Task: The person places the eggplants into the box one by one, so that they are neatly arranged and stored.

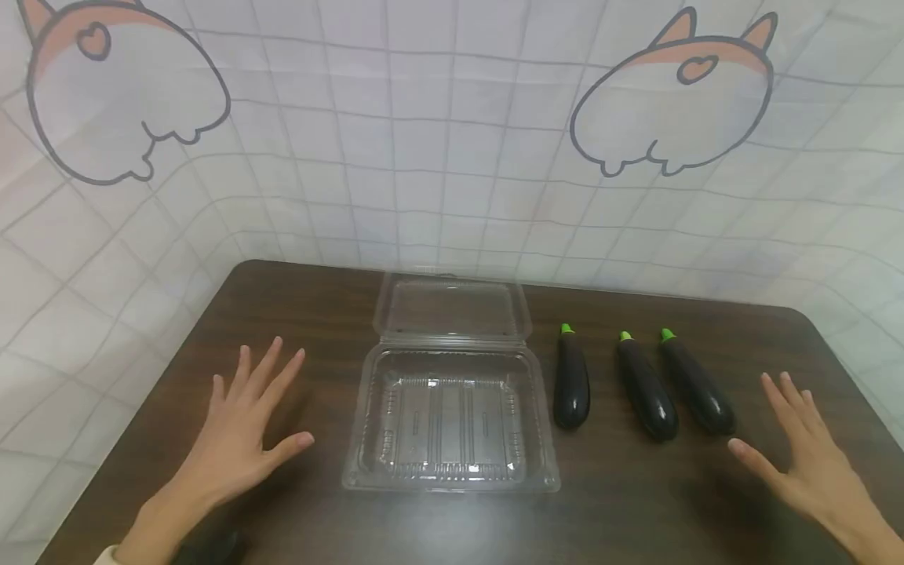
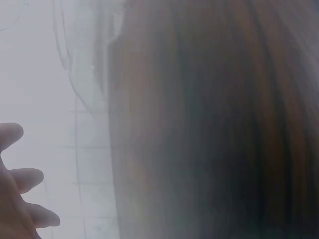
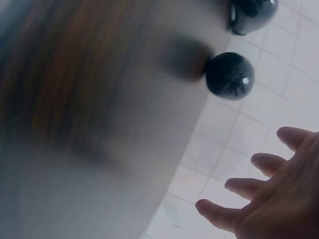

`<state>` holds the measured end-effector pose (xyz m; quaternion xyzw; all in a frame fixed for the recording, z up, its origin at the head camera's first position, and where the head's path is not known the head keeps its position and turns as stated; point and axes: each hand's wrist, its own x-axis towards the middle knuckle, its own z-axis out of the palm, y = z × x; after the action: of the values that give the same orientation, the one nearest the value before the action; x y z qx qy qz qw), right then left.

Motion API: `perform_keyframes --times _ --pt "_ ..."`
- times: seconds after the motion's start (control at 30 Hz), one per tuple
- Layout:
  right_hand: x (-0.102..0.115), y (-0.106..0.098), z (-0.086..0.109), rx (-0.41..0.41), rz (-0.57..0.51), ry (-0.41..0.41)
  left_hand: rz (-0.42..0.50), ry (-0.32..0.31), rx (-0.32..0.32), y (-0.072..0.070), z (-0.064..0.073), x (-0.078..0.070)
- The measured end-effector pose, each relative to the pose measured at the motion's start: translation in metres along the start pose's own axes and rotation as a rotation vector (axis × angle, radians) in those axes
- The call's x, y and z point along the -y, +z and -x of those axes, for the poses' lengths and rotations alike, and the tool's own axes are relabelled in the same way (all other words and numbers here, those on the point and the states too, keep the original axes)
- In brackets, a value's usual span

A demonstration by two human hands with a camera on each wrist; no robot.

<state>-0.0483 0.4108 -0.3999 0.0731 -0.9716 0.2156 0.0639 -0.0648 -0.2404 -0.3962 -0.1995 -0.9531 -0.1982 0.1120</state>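
- Across the dark wooden table (image 1: 304,314), both hands are showing wide apart, one out on either side, and neither is gripping anything
- Over on the left, the left hand (image 1: 243,428) is hovering above the wood, fingers spreading and thumb pointing towards the clear plastic container (image 1: 452,424), with a gap lying between them
- Out on the right, the right hand (image 1: 812,463) is hanging open-palmed above the table, its thumb reaching out very near the rounded end of the right eggplant (image 1: 698,384) but not touching it
- Between the hands, the container is lying with its hinged lid (image 1: 452,310) opening back towards the wall side, the table showing straight through the plastic
- Just to the container's right, the left eggplant (image 1: 571,384) is lying almost straight, its green tip pointing away from the person
- Next along, the middle eggplant (image 1: 647,390) is slanting, rounded end leaning right, and the right eggplant is lying close beside it at a similar slant
- Down in the right wrist view, two glossy rounded ends are showing beyond the fingers, while the left wrist view is giving mostly blurred wood and three fingertips
- Behind it all, a white checked cloth (image 1: 424,157) is hanging, two cartoon animals (image 1: 674,102) decorating it
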Motion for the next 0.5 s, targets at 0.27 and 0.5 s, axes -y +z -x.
perform_keyframes --times 0.27,0.5 --pt "0.005 0.010 -0.006 -0.036 -0.121 0.014 0.267 0.029 -0.059 0.018 -0.008 -0.019" --pt "0.003 0.013 -0.010 -0.054 -0.212 0.093 0.554 0.060 -0.053 0.037 -0.008 -0.032"
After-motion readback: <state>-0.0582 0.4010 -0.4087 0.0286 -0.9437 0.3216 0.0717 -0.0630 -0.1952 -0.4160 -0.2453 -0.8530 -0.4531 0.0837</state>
